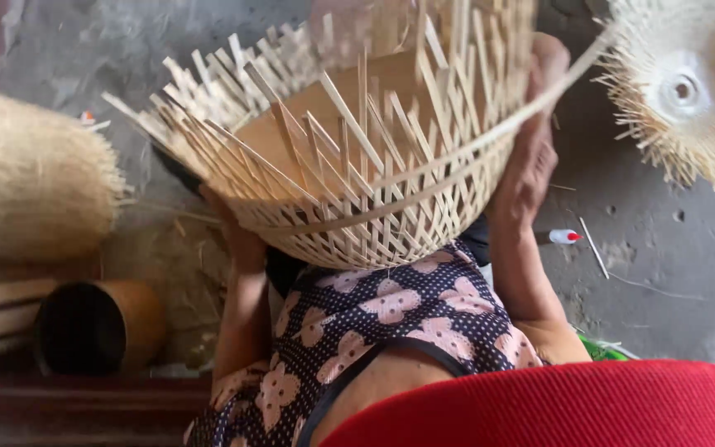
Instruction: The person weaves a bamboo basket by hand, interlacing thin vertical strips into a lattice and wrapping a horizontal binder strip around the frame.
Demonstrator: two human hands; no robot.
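Both hands grip a half-woven bamboo basket (pixel 357 165) held over the lap: the left hand (pixel 237 232) cups its underside, the right hand (pixel 531 157) clasps its far edge. The lower wall is woven; loose strip ends still stick up unfinished.

Both forearms reach forward, the left hand (pixel 237 240) low and the right hand (pixel 531 157) raised higher, fingers curled.
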